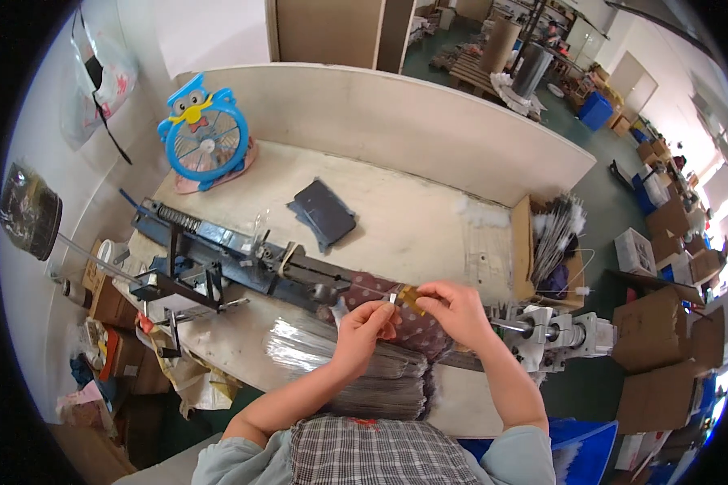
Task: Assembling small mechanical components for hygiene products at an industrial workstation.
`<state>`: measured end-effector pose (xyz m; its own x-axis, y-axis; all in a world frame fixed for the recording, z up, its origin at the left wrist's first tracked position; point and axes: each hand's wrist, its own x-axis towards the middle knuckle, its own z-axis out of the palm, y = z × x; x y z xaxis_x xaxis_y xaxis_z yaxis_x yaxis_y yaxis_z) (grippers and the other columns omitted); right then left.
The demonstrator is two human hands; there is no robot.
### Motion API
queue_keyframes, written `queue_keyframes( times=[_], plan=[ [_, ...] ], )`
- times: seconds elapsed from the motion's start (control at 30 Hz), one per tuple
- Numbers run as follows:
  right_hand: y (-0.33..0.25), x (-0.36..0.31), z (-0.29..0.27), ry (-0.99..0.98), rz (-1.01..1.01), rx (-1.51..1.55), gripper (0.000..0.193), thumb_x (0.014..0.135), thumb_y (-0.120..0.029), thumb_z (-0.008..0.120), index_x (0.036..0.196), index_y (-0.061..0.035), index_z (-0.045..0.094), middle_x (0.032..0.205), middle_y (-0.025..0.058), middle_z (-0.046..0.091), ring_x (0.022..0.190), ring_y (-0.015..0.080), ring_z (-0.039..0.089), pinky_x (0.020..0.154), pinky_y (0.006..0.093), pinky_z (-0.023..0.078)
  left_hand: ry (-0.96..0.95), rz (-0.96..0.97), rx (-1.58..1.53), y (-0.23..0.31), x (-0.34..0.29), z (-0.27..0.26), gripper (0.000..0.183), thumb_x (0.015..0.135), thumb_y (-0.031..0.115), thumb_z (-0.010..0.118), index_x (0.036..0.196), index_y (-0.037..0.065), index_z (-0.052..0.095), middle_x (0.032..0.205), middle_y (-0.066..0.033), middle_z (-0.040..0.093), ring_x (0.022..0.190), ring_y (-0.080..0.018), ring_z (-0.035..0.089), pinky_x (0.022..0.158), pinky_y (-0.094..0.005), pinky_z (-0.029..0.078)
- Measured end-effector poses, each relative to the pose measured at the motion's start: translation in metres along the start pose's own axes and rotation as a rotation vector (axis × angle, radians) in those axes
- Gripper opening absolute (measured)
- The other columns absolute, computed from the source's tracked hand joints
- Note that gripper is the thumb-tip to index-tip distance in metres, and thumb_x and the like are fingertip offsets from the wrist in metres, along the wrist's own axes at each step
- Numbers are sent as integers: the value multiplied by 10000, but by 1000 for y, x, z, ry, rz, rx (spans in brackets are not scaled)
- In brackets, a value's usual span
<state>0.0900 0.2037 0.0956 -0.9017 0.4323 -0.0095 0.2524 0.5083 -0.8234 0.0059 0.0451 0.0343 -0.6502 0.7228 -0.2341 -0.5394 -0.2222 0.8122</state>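
Pinches in the left hand a small white piece, with the grip closed between thumb and forefinger. Has the right hand bent over a yellow-brown strip, with thumb and forefinger close to its right end; cannot tell from here whether really grasping the strip or only touching it.

About the white piece: placed between both hands, at the far tips of the left fingers, just left of the strip. Nearest to it, the left hand; on the other side of the strip, the right hand. As for the long axis of the strip: slanting from upper left to lower right, roughly in line with the long dark rail of the machine.

Concerning the look: white piece short, pale and narrow, seen almost upright, too small for finer detail; strip flat, yellowish, partly covered by the right fingers. Below both, a brown dotted cloth. Nearer to the body, a bundle of thin silvery rods, laid on the pale counter. Farther away, a dark flat pad.
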Motion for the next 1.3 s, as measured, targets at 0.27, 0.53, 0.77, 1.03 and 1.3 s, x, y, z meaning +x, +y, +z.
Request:
queue_keyframes(
  times=[0.27,0.53,0.77,1.03,1.3],
  plan=[
    [15,-14,-11,-61,-74,115,182,782,-166,672,927,-58,647,777,85,624,702,229,582,655,328,468,54,53,130,-15,12,10,173,921,179,542,941,24,615,815,-35,617,635,-73,521,565,-207,405],
    [-10,22,15,311,-598,-472,114,737,-164,662,827,-104,624,740,14,588,760,207,560,661,346,449,241,29,-109,6,0,3,154,917,209,560,932,60,591,749,-18,595,580,-68,503,547,-197,402],
    [-14,37,38,97,-420,-282,130,781,-177,599,814,-70,664,762,69,627,782,258,574,708,366,470,212,2,-133,10,1,-4,199,926,241,547,921,44,578,698,-27,586,579,-74,517,541,-207,417],
    [-21,32,40,29,-243,-208,176,782,-208,621,881,-72,673,798,85,636,796,266,585,696,370,479,144,-53,-195,17,3,-4,426,969,432,350,999,54,542,904,-81,634,850,-173,614,767,-297,454],
    [-28,17,64,335,-466,-470,283,672,-200,714,926,-92,655,939,9,615,943,213,551,761,362,441,257,38,-382,15,0,8,334,965,345,395,1032,49,535,964,-68,616,876,-191,611,826,-346,457]
  ],
)
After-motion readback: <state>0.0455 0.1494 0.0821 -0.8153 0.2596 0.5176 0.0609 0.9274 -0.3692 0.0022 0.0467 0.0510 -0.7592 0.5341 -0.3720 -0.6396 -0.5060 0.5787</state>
